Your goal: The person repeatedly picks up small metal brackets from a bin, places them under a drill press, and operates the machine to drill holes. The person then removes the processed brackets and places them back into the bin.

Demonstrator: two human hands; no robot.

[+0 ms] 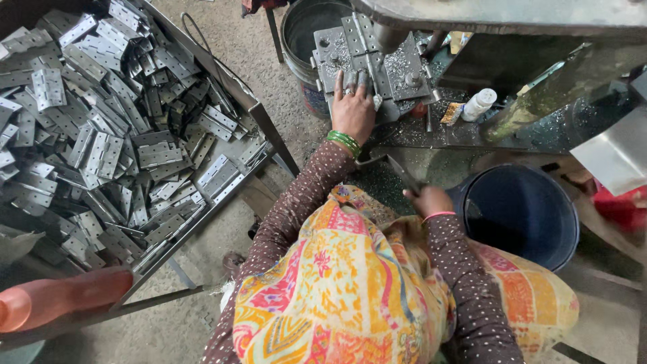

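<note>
My left hand (352,106), with green bangles at the wrist, reaches forward and presses a grey metal hinge plate (367,57) on the bed of a drill press (404,27); fingers lie flat on the plate. My right hand (429,199), with a pink band, is closed around a dark metal lever handle (403,175) near my lap. Metal shavings cover the press bed.
A large metal tray (259,111) heaped with several grey hinges (101,128) stands at my left. A dark blue bucket (522,216) sits at my right, another bucket (303,27) behind the press. A white bottle (480,104) lies on the bench; an orange bottle (60,296) lower left.
</note>
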